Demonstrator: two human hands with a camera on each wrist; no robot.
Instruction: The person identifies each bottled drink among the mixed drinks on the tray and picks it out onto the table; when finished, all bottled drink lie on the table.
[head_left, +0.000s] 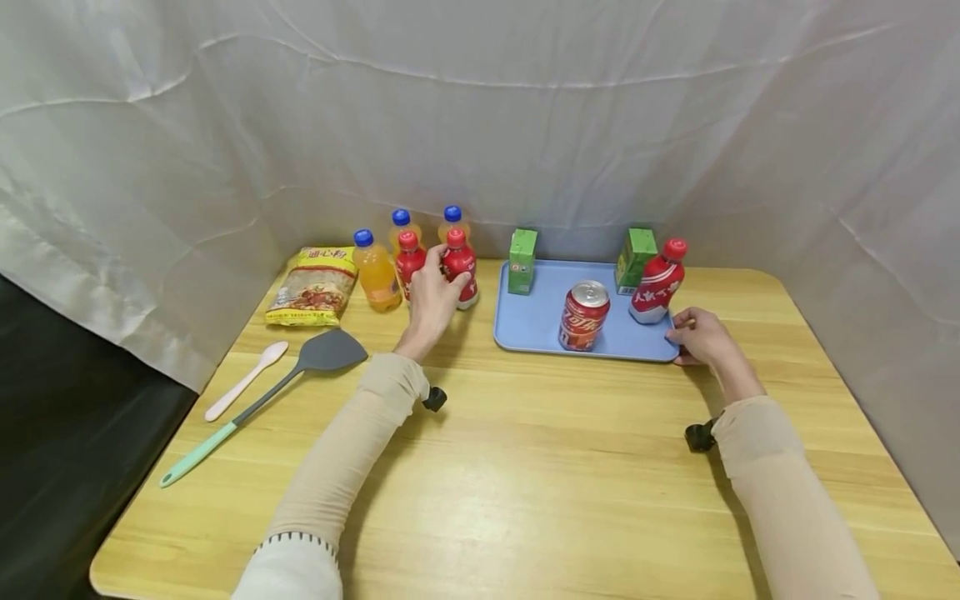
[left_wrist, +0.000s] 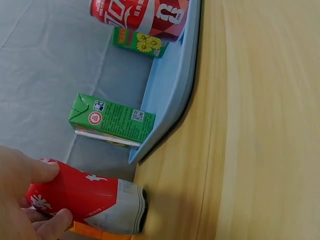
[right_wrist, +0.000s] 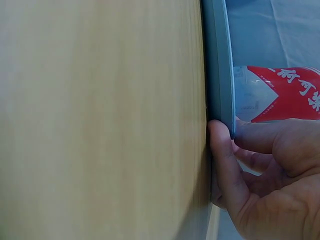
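My left hand [head_left: 432, 300] grips a red-capped bottle with a red label [head_left: 459, 268] between thumb and fingers; in the left wrist view the bottle [left_wrist: 90, 195] has a pale lower part close over the table. Just left of it stands a second red bottle [head_left: 408, 260], partly behind the hand. With thumb and fingers, my right hand [head_left: 703, 335] pinches the front right corner of a blue tray [head_left: 517, 327]. On that tray stand a red soda can [head_left: 584, 317], two green drink cartons [head_left: 522, 262] and a third red bottle [head_left: 658, 283], which is near the right hand.
Several orange drink bottles [head_left: 378, 275] with blue caps stand behind and left of the red ones. A yellow food packet [head_left: 315, 287] lies farther left. In front of it are a pink spoon [head_left: 247, 382] and a grey spatula [head_left: 330, 350] with a green handle. A pale curtain [head_left: 480, 125] hangs behind the table.
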